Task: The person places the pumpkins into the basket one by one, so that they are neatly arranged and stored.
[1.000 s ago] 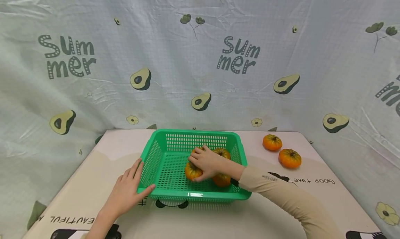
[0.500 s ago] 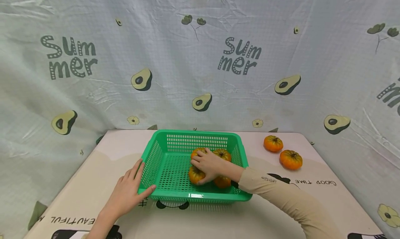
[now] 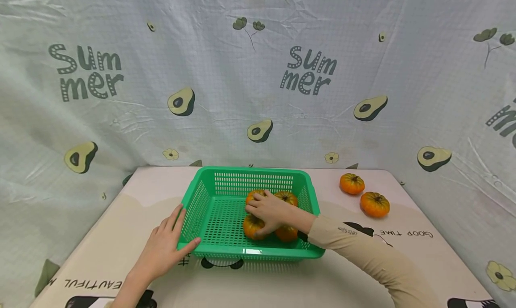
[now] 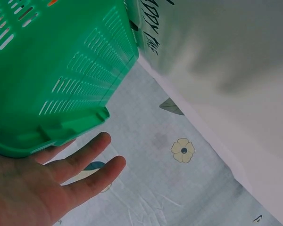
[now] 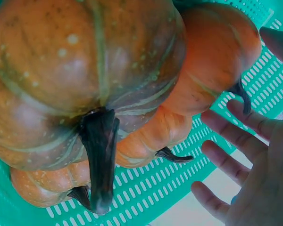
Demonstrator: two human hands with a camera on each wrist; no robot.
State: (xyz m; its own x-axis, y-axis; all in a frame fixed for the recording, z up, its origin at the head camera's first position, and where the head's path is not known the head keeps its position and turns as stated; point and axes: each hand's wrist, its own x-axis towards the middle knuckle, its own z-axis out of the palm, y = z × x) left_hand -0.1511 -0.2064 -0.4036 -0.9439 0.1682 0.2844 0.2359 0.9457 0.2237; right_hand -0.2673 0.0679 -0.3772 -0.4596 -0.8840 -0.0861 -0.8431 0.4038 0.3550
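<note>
Several orange pumpkins with dark stems sit in the right half of a green plastic basket (image 3: pixel 217 250). My right hand (image 3: pixel 271 211) reaches in over the left ones, its fingers lying across the back-left pumpkin (image 3: pixel 254 196) and its thumb by the front-left pumpkin (image 3: pixel 252 227). In the right wrist view, its fingers are spread and fairly straight, with the fingertips close to one pumpkin (image 5: pixel 217 56); a larger pumpkin (image 5: pixel 85 61) fills the upper left. My left hand (image 3: pixel 163 245) rests at the basket's front-left corner, fingers extended along the outside and thumb along the front rim.
Two more pumpkins, a farther one (image 3: pixel 352 183) and a nearer one (image 3: pixel 375 204), stand on the table (image 3: pixel 225 290) right of the basket. A light curtain (image 3: pixel 217 66) printed with avocados surrounds the table's back and sides.
The front-left pumpkin has shifted slightly to the right and nearer the front, and my right hand has moved slightly with it. My left hand and the basket have stayed in place.
</note>
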